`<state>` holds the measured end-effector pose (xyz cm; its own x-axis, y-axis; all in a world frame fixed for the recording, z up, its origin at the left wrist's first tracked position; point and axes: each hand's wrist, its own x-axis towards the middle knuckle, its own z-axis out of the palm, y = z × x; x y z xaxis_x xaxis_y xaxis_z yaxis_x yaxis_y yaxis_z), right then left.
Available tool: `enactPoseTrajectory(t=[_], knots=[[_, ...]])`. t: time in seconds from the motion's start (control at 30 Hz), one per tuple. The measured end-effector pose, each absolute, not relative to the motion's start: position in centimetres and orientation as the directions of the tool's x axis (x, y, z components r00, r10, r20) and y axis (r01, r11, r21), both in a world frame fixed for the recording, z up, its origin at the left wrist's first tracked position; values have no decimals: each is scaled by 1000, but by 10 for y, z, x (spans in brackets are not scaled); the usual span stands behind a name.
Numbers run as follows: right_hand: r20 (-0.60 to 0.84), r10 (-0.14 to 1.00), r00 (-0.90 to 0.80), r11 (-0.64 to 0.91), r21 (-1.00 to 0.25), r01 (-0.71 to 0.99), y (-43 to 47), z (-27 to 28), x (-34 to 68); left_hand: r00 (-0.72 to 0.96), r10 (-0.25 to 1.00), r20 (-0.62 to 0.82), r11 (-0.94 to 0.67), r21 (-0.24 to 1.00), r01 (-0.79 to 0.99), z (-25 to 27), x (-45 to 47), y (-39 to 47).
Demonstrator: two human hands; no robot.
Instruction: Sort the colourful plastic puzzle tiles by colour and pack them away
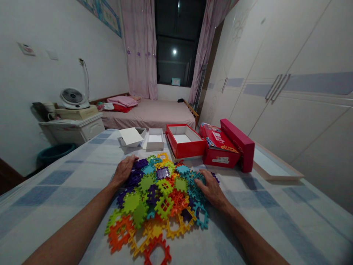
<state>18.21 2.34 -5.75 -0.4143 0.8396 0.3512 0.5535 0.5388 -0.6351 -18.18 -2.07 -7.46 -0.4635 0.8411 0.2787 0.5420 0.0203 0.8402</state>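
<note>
A heap of plastic interlocking building pieces (147, 183) in green, orange, yellow, purple, teal and red lies spread over the checked cloth in front of me. My left hand (124, 171) rests against the left edge of the heap, beside purple pieces (135, 177), its fingers stretched forward. On the opposite side, my right hand (211, 187) lies with fingers spread on teal pieces (195, 187). Neither hand grips a piece. Closest to me are a red frame piece (165, 247) and an orange window piece (121, 232).
Behind the heap stand two small white boxes (155, 139), an open red box (190, 148), a printed red carton (220, 156) and a dark pink box (246, 151). A shallow tray-like lid (286, 175) lies at right. Beyond are a bed (160, 114) and wardrobe (303, 121).
</note>
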Motion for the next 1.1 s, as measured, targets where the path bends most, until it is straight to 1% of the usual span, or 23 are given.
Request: enactPoseTrajectory(t=[0.1,0.17,0.23,0.27,0.37,0.43,0.47,0.53,0.6,0.67,0.73,0.8,0.87,0.9,1.03,1.1], knots=[[337,866,-369,495,-686,534,22,-52,184,-455,843,285,35,816,576,-72,-180,-22],[336,896,-289,441,-747,497,21,-44,188,-456,841,291,44,803,594,-70,-178,-23],[316,921,-226,385,-818,427,22,-36,195,-456,839,298,44,796,603,-68,-177,-23],[283,932,-227,353,-854,382,23,-31,200,-453,840,300,43,794,606,-68,-177,-23],[150,925,-350,255,-926,277,23,-21,214,-450,844,291,55,788,613,-68,-176,-22],[90,891,-445,232,-933,276,22,-19,218,-446,848,287,63,782,621,-69,-177,-22],[77,871,-486,251,-919,303,21,-19,219,-444,848,289,62,778,625,-69,-177,-22],[90,826,-556,353,-852,387,19,-21,217,-437,850,295,58,772,633,-70,-177,-22],[152,795,-587,489,-734,472,16,-24,214,-435,849,300,56,767,639,-70,-178,-23],[206,780,-591,569,-627,532,13,-27,212,-433,851,296,64,761,646,-70,-178,-23],[198,791,-578,569,-583,580,12,-28,212,-426,855,296,70,748,660,-70,-178,-23],[154,811,-564,536,-580,613,11,-28,213,-417,857,302,71,734,675,-70,-178,-23],[122,824,-553,501,-612,612,11,-26,215,-408,857,316,58,726,685,-70,-178,-22],[113,827,-550,481,-650,589,12,-25,216,-407,855,322,53,726,686,-70,-178,-22],[49,825,-563,310,-872,378,11,-22,214,-416,849,327,54,729,683,-71,-178,-22],[3,804,-595,259,-903,344,9,-23,211,-408,854,323,52,727,684,-71,-178,-22]])
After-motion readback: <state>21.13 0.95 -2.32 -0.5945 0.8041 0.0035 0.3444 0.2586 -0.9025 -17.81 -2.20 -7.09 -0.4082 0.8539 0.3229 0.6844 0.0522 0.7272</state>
